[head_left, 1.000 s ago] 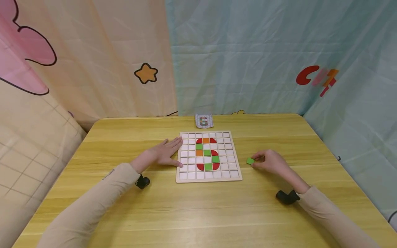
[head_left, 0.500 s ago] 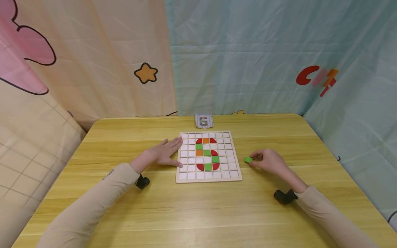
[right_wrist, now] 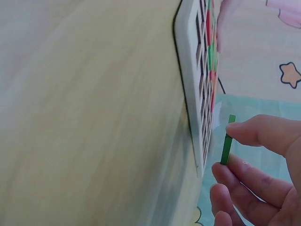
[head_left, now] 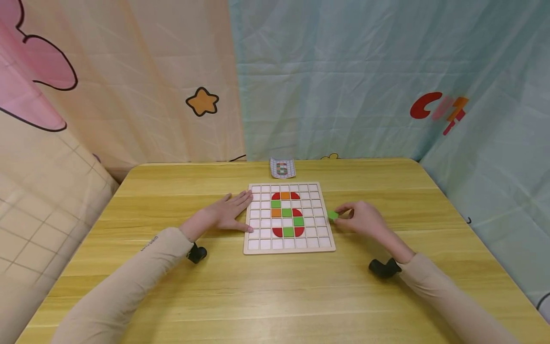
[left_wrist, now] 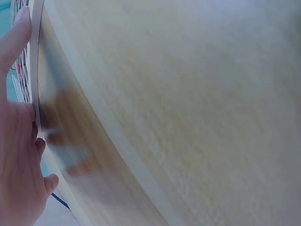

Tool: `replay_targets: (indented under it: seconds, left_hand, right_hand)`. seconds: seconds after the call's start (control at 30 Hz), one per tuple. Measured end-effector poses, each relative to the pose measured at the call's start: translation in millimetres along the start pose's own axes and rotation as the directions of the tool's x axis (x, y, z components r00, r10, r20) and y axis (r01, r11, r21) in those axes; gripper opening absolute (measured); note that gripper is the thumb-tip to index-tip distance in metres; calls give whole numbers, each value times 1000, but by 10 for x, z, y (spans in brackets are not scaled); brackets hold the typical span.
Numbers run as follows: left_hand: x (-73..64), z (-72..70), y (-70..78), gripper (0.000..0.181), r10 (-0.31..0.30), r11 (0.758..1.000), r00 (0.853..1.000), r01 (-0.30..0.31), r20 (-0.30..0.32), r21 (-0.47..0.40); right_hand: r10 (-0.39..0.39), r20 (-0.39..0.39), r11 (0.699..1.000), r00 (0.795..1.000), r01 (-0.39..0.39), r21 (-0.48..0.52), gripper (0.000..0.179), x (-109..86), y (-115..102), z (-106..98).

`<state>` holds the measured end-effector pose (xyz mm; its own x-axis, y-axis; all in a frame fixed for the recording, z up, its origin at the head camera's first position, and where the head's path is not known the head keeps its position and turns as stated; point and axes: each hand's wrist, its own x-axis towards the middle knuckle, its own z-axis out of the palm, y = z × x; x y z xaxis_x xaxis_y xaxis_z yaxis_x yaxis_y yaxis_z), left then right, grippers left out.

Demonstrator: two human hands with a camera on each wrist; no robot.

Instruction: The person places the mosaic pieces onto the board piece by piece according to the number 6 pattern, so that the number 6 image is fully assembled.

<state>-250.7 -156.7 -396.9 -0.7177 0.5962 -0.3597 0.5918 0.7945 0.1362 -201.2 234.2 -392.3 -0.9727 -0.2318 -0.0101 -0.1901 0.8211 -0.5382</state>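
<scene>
A square wooden grid board (head_left: 253, 249) lies mid-table, with red, orange and green tiles set in its cells in an S-like shape. My left hand (head_left: 225, 211) rests with spread, straight fingers on the board's left edge; in the left wrist view its thumb (left_wrist: 19, 35) lies over the rim. A thin green square tile (head_left: 333, 215) is pinched between thumb and fingers of my right hand (head_left: 363, 220), right at the board's right edge. Seen edge-on in the right wrist view, the green tile (right_wrist: 227, 143) stands upright above the tabletop.
Behind the board, a small paper card (head_left: 282, 168) printed with a similar coloured grid figure lies near the table's back edge. The wooden table (head_left: 275, 296) reaches up to patterned curtains (head_left: 343, 86) at the back and sides. A black wrist camera (head_left: 384, 268) sits below my right wrist.
My right hand has carried the pinched green tile leftward and slightly away from me, from the table at right to the board's right edge. My left hand has stayed put.
</scene>
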Motion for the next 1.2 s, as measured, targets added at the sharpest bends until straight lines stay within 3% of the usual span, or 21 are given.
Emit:
replay_targets:
  seconds: [1.2]
  left_hand:
    - [12, 9, -6, 104, -4, 1000, 1000, 4, -3, 12]
  right_hand:
    - [-171, 84, 985, 982, 170, 19, 26, 439, -700, 433]
